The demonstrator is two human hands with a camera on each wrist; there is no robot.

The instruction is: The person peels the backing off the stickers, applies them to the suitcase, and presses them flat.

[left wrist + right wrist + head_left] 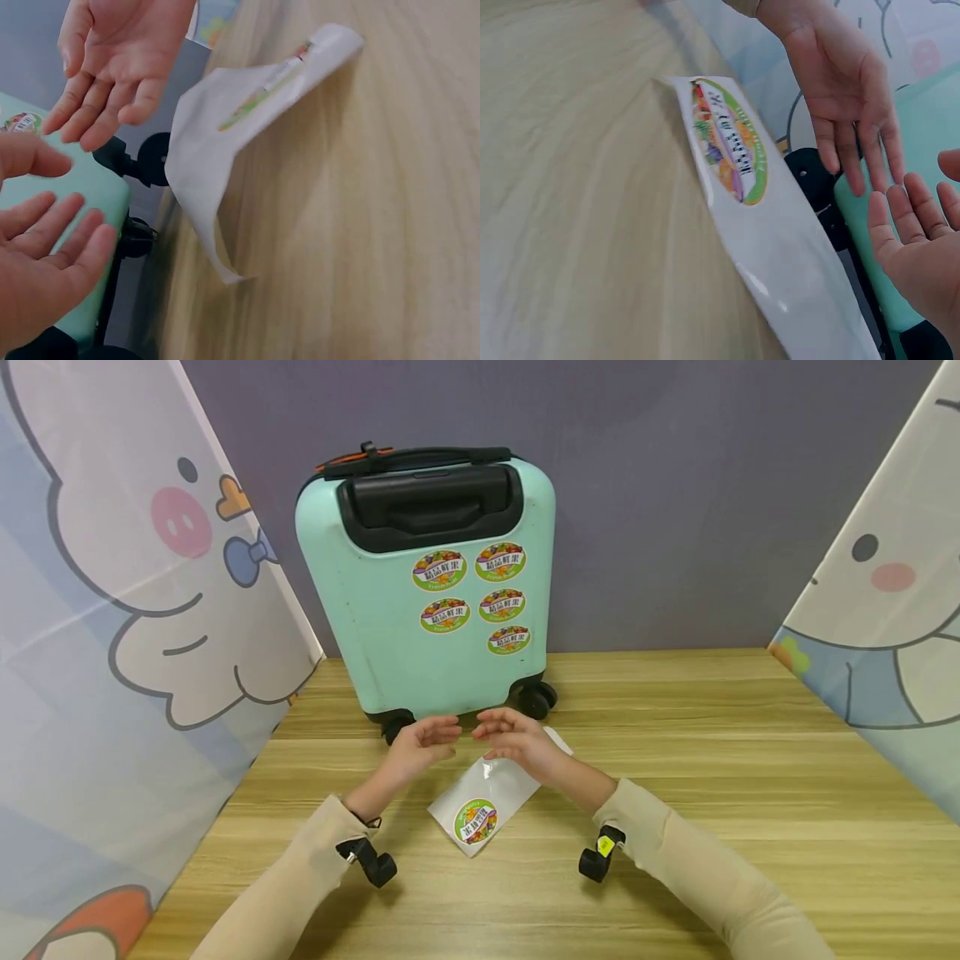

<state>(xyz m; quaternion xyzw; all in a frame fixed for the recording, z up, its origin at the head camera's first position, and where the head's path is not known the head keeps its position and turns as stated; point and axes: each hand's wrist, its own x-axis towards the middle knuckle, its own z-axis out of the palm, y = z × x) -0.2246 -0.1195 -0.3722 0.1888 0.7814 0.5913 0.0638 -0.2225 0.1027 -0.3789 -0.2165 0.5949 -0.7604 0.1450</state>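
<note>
Both hands hover in front of the mint-green suitcase [390, 627], fingertips facing each other with a small gap. My left hand [423, 747] holds nothing, its fingers loosely bent. The right hand [525, 747] is likewise free of any object, above a white sticker backing sheet [517, 789] on the table. One oval fruit sticker [476, 821] remains at the sheet's near end. Several matching stickers [439, 571] are on the suitcase front, toward its right side. In the right wrist view the sheet [780, 247] looks slightly curled, and both palms show.
The suitcase stands upright on black wheels [537, 700] on the wood-grain table [712, 760], against a grey backdrop [660, 510]. Cartoon-printed cloths hang left [82, 677] and right [885, 635].
</note>
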